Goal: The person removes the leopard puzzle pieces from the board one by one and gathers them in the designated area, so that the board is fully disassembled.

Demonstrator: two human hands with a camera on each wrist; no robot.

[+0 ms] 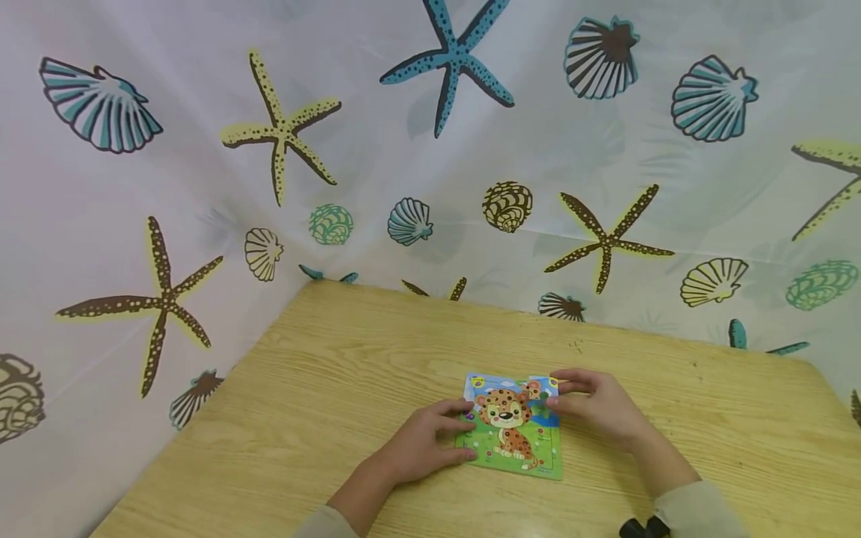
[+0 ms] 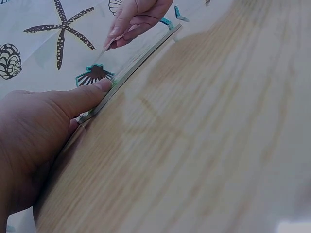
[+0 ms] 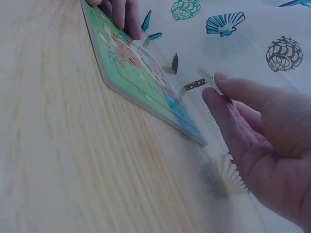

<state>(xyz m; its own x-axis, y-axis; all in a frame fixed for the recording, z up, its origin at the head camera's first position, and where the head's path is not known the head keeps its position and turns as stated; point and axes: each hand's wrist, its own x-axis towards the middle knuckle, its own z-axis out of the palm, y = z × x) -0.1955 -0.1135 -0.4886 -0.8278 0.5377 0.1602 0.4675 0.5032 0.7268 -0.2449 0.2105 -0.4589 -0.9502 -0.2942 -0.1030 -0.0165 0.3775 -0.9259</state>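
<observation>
Left fingers (image 1: 454, 408) touch the puzzle (image 1: 513, 437) — a piece (image 1: 543, 387) between right fingers (image 3: 224, 114).

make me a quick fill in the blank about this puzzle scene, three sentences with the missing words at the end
1. In the head view, the left hand touches the ____ edge of the puzzle.
2. The right hand pinches a loose piece between its fingers and ____.
3. Behind the table, a white cloth is printed with shells and ____.

Missing words: left; thumb; starfish.
</observation>
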